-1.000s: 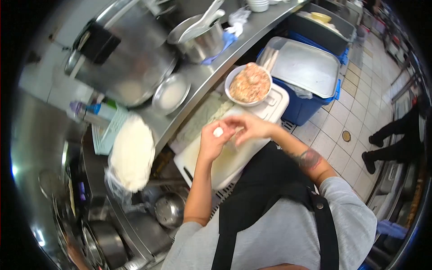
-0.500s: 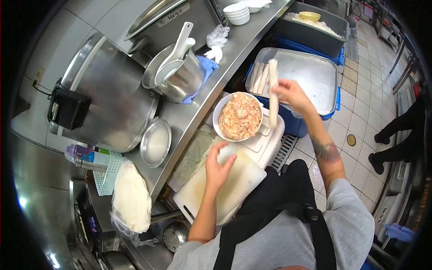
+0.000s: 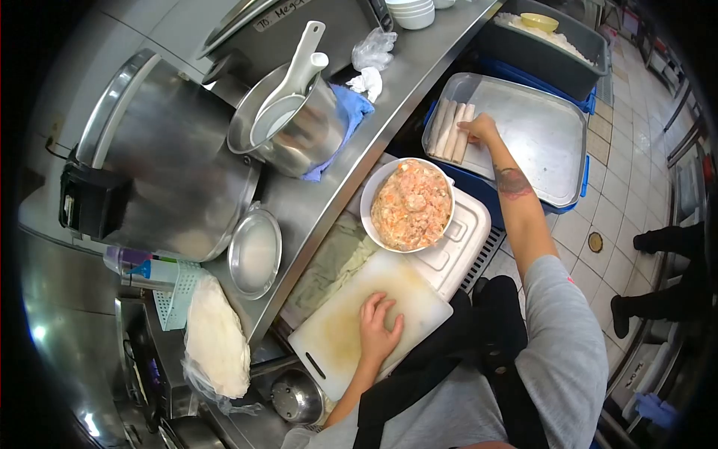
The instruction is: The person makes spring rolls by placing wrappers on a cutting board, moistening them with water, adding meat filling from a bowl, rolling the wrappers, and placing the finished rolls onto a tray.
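My left hand rests on the white cutting board, fingers apart and holding nothing. My right hand reaches to the metal tray, its fingers pressed on the end roll of a row. Several pale rolls lie side by side at the tray's left end. Between the board and the tray, a white bowl is filled with a pinkish minced mixture. It stands partly on a white lid.
A steel counter carries a pot with white-handled utensils, a small steel bowl and a large cooker. White wrappers lie at the lower left. Another person's legs show at right.
My right hand has carried a roll from my left hand to the tray and laid it beside the others. My left hand has lowered onto the board, the small white piece gone from it.
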Motion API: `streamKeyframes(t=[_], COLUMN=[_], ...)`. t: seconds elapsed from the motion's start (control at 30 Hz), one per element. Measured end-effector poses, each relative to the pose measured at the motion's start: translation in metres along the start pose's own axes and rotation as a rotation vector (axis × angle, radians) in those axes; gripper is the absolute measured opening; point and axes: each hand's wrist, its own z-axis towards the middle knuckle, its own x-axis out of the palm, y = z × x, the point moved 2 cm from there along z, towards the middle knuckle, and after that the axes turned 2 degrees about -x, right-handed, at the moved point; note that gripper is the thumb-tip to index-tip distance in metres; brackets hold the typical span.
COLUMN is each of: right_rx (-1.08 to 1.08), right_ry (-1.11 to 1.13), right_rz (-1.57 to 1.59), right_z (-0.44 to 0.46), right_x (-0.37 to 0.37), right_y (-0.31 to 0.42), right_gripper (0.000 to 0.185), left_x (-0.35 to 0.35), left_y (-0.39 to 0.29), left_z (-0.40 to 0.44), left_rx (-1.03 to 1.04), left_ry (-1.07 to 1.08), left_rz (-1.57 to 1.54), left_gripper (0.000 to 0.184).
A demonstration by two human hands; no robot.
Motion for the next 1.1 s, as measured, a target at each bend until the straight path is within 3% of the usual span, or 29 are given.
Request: streamKeyframes(t=[0.07, 0.17, 0.3, 0.4, 0.5, 0.57, 0.67, 0.77, 0.87, 0.9, 0.97, 1.03, 1.1], right_rx=[-0.012, 0.077, 0.01, 0.048, 0.047, -0.155, -0.189, -0.005, -0.225, -0.111, -0.097, -0.126, -0.086], right_ry=[0.076, 0.158, 0.153, 0.289, 0.088, 0.038, 0.11, 0.182, 0.437, 0.313, 0.259, 0.34, 0.298], right_rz=[-0.064, 0.152, 0.417, 0.486, 0.053, -0.022, 0.188, 0.628, 0.745, 0.694, 0.787, 0.835, 0.8], right_z=[-0.001, 0.005, 0.006, 0.0, 0.009, 0.029, 0.058, 0.035, 0.039, 0.025, -0.015, -0.062, -0.126], right_x=[-0.011, 0.0, 0.019, 0.009, 0.005, 0.018, 0.032, 0.02, -0.003, -0.011, -0.032, -0.056, -0.072], right_y=[0.001, -0.016, -0.03, -0.027, -0.023, -0.033, -0.062, -0.071, -0.119, -0.115, -0.117, -0.125, -0.132], right_gripper=[0.035, 0.027, 0.017, 0.055, 0.052, 0.045, 0.034, 0.031, 0.058, 0.058, 0.056, 0.053, 0.051], left_x=[0.0, 0.0, -0.003, -0.003, -0.004, -0.003, -0.005, 0.0, -0.022, -0.039, -0.09, -0.154, -0.216], left_y=[0.0, -0.003, -0.005, -0.005, -0.008, -0.007, -0.005, 0.002, 0.002, 0.003, 0.002, 0.002, 0.018], left_z=[0.0, 0.001, 0.001, 0.001, 0.001, 0.001, 0.001, -0.006, -0.013, -0.014, -0.02, -0.029, -0.039], left_rx=[0.001, 0.003, -0.004, 0.003, 0.007, 0.009, 0.021, 0.023, 0.079, 0.155, 0.184, 0.166, 0.003], left_ry=[-0.005, -0.004, -0.005, -0.015, -0.03, -0.028, -0.025, -0.034, -0.181, -0.246, -0.41, -0.685, -0.874], left_rz=[0.01, 0.018, 0.02, 0.025, 0.023, 0.025, 0.005, -0.097, -0.089, -0.02, 0.117, 0.25, 0.317], left_gripper=[0.035, 0.034, 0.034, 0.034, 0.033, 0.034, 0.033, 0.031, 0.029, 0.03, 0.029, 0.031, 0.031])
